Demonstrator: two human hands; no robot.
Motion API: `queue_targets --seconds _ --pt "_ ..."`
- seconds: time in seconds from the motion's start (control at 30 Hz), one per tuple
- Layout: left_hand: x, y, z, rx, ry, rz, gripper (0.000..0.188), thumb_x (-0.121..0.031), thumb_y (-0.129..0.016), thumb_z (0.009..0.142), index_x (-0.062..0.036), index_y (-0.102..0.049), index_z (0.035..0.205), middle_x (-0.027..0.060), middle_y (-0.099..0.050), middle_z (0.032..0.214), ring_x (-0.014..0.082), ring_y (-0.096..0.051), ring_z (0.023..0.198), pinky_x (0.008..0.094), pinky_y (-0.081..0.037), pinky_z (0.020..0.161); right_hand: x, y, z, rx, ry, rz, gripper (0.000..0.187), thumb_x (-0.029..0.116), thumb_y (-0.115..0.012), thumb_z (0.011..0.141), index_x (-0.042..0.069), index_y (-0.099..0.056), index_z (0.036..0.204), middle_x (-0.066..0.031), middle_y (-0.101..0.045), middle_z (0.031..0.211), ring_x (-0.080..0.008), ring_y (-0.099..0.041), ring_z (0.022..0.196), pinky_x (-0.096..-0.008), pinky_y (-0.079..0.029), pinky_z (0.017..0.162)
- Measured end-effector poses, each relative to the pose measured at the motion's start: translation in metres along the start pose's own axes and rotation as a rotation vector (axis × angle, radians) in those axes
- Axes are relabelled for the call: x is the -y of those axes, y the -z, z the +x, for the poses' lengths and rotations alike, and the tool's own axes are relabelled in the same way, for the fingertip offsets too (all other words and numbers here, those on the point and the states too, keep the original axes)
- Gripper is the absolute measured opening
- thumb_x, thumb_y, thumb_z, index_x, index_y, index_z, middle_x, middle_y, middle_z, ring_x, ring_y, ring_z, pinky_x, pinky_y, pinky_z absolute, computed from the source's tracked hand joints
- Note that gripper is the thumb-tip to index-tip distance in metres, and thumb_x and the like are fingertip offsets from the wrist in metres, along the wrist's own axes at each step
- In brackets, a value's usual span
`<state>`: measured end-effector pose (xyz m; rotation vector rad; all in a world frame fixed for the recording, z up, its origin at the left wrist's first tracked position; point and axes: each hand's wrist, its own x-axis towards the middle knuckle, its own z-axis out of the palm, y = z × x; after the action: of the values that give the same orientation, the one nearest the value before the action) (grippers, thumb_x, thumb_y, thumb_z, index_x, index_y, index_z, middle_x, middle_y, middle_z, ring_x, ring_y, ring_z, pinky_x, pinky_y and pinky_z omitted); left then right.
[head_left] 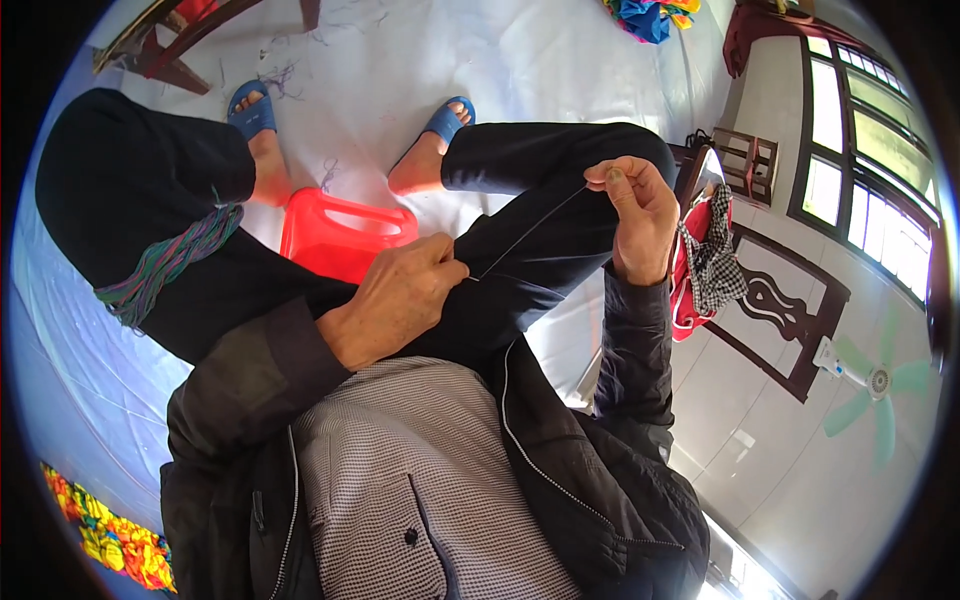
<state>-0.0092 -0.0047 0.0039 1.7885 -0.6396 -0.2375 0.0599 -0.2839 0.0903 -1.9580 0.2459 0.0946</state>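
My left hand is closed in a pinch on a thin needle, whose tip sticks out past the fingertips. From it a dark thread slants up to the right, pulled straight. Its other end is pinched between the thumb and fingers of my right hand, raised above my right thigh. Across my left thigh lies a bundle of green, purple and pink threads. Below my hands, between my legs, is a red plastic object with a handle-like slot, partly hidden by my thigh.
Blue slippers are on my feet on a pale sheet-covered floor with thread scraps. A dark wooden chair with red and checked cloth stands at right, near a fan. Colourful fabric lies ahead; yellow-red fabric lower left.
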Motion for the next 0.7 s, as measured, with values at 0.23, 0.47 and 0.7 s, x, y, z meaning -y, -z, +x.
queue_targets --seconds 0.23,0.47,0.7 --pt "-0.0004 0.0002 -0.0024 0.029 0.005 0.001 0.011 0.006 -0.072 0.084 0.0026 -0.071 0.095 0.0119 -0.059 0.086 0.0293 -0.065 0.071 0.0395 -0.051 0.06 0.0069 -0.0003 0.0038 -0.027 -0.047 0.282 0.015 0.008 -0.058 0.104 -0.005 -0.063 0.106 -0.015 -0.072 0.098 -0.0219 -0.069 0.091 -0.0346 -0.055 0.09" --pt "-0.0034 0.0001 -0.0031 0.031 0.024 0.012 0.016 0.008 -0.073 0.082 0.0023 -0.071 0.097 0.0118 -0.06 0.085 0.0293 -0.065 0.072 0.0385 -0.051 0.06 0.0051 0.0012 0.0067 -0.034 -0.065 0.458 0.015 0.01 -0.057 0.105 -0.004 -0.061 0.103 -0.0114 -0.066 0.088 -0.0208 -0.065 0.08 -0.0356 -0.055 0.083" --pt "-0.0041 -0.0001 -0.0021 0.046 0.032 0.002 0.019 0.009 -0.071 0.08 0.0021 -0.071 0.097 0.012 -0.059 0.085 0.0293 -0.065 0.073 0.0393 -0.052 0.061 0.0026 0.0017 0.0073 -0.043 -0.075 0.479 0.016 0.013 -0.057 0.107 -0.002 -0.061 0.104 -0.01 -0.062 0.088 -0.0175 -0.057 0.07 -0.0369 -0.054 0.075"
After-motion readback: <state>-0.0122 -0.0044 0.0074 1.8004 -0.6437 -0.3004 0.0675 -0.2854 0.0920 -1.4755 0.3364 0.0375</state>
